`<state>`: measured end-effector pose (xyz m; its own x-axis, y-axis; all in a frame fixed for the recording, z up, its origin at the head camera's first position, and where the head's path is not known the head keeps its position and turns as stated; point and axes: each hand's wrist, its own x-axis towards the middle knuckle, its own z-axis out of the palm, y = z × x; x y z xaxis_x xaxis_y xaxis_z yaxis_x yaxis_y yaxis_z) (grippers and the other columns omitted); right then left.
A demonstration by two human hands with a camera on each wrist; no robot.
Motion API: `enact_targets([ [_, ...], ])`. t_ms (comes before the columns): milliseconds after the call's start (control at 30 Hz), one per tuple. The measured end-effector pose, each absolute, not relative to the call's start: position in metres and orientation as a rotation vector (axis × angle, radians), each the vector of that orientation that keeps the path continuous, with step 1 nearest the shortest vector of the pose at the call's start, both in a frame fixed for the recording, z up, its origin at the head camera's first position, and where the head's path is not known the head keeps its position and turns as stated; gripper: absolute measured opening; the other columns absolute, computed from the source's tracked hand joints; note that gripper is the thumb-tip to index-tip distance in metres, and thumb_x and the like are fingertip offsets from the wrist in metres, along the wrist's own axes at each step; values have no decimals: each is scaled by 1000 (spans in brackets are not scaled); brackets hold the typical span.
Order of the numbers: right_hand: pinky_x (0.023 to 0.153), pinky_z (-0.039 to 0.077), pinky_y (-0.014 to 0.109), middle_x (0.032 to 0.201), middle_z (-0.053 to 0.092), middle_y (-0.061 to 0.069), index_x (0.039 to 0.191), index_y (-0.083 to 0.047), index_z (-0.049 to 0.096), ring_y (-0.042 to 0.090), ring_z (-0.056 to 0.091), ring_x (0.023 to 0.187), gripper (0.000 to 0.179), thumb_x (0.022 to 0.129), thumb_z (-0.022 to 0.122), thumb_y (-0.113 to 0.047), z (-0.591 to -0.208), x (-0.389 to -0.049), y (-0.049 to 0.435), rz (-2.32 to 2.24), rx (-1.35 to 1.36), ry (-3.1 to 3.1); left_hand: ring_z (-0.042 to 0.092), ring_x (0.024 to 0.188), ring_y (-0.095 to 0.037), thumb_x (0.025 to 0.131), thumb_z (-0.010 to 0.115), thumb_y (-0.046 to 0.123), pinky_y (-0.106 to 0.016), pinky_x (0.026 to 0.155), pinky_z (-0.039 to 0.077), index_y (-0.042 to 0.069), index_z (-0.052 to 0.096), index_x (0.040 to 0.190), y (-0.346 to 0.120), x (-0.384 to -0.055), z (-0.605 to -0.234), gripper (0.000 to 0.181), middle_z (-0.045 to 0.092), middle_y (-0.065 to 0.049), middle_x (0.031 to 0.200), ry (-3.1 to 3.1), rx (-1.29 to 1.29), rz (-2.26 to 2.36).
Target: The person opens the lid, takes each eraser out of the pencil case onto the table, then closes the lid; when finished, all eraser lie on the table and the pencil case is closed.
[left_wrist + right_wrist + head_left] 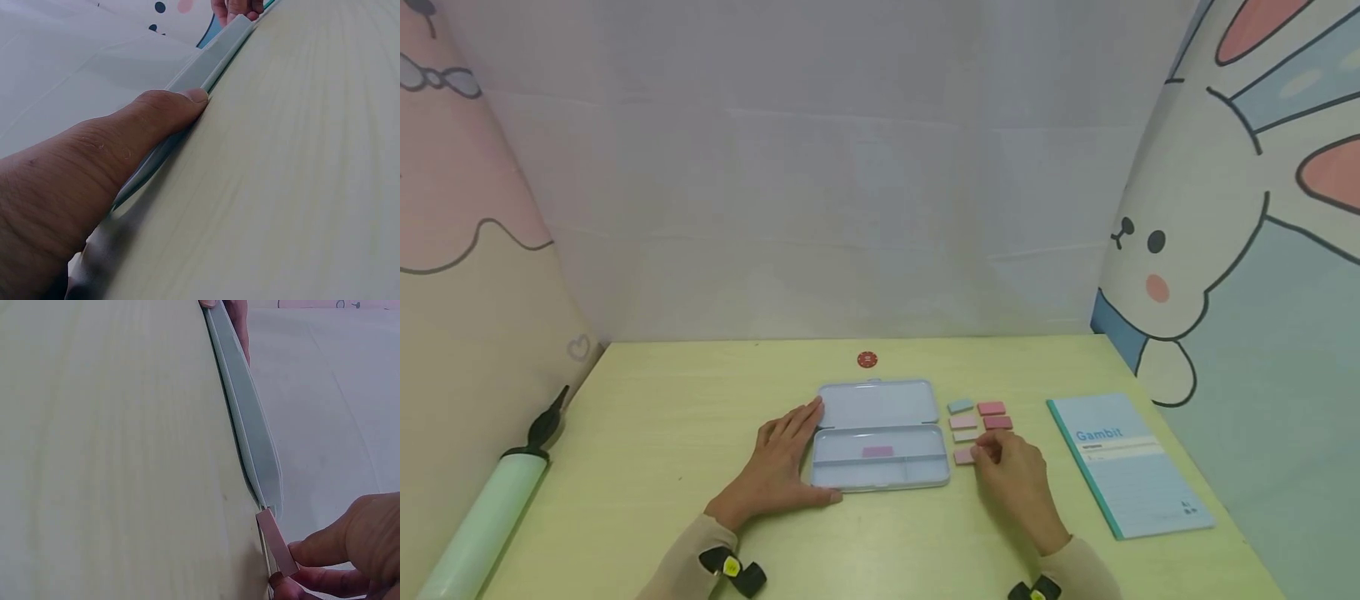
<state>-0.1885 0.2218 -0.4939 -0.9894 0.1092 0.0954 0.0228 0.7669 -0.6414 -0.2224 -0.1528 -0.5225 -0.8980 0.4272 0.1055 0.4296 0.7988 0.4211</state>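
Note:
An open pale blue pencil case (880, 482) lies on the table with its lid raised toward the back. Inside its rear compartment is a pink-purple rectangular block (877, 452). My left hand (782, 467) rests along the case's left side, fingers extended, its thumb touching the front edge. To the right of the case, my right hand (1017, 479) pinches a light pink block (277, 542) between thumb and fingers. Just behind that hand lie several small blocks, among them a teal one (960, 406), a dark pink one (997, 422) and a pale green one (966, 436).
A notebook (1131, 483) marked Gambit lies at the right. Behind the case is a round red disc (867, 359). A pale green pump (493, 517) with a black nozzle lies along the left edge. Walls enclose the table's back and sides.

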Motion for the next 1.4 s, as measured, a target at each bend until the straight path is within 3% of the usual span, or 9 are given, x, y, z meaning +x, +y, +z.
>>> enact_targets([
  [200, 68, 42, 31, 81, 69, 4, 99, -3, 76, 14, 56, 73, 9, 96, 75, -12, -494, -186, 218, 994, -132, -2821, 30, 162, -38, 69, 85, 76, -68, 121, 25, 11, 25, 172, -152, -224, -524, 136, 26, -6, 181, -2974, -711, -693],
  [467, 73, 38, 35, 94, 59, 11, 99, -6, 71, 23, 54, 87, 8, 93, 74, -7, -497, -184, 214, 949, -124, -2798, 31, 162, -38, 69, 85, 76, -68, 122, 25, 11, 25, 172, -153, -224, -524, 136, 26, -6, 181, -2976, -708, -691],
  [600, 72, 38, 33, 88, 58, 7, 97, -7, 69, 19, 52, 83, 7, 93, 73, -3, -499, -184, 213, 934, -45, -2766, 31, 162, -38, 69, 84, 77, -68, 121, 26, 11, 25, 172, -153, -224, -525, 136, 26, -6, 181, -2972, -712, -683],
  [933, 73, 48, 32, 88, 66, 2, 100, -8, 70, 14, 58, 83, 18, 88, 73, 5, -506, -185, 215, 930, 148, -2636, 32, 162, -38, 69, 85, 77, -67, 121, 26, 11, 26, 172, -152, -223, -523, 136, 26, -6, 181, -2978, -706, -686],
  [1233, 88, 58, 40, 102, 78, 5, 110, -7, 76, 18, 71, 96, 19, 93, 71, 0, -499, -187, 213, 1058, 123, -2662, 31, 162, -38, 69, 85, 76, -68, 121, 25, 11, 26, 172, -152, -222, -522, 135, 26, -6, 181, -2973, -714, -707],
  [1400, 84, 59, 33, 103, 80, 5, 112, -6, 78, 19, 72, 94, 19, 94, 72, -3, -494, -192, 206, 1144, 172, -2634, 31, 162, -38, 69, 84, 76, -68, 121, 25, 11, 26, 172, -153, -222, -522, 135, 26, -6, 180, -2973, -711, -705],
])
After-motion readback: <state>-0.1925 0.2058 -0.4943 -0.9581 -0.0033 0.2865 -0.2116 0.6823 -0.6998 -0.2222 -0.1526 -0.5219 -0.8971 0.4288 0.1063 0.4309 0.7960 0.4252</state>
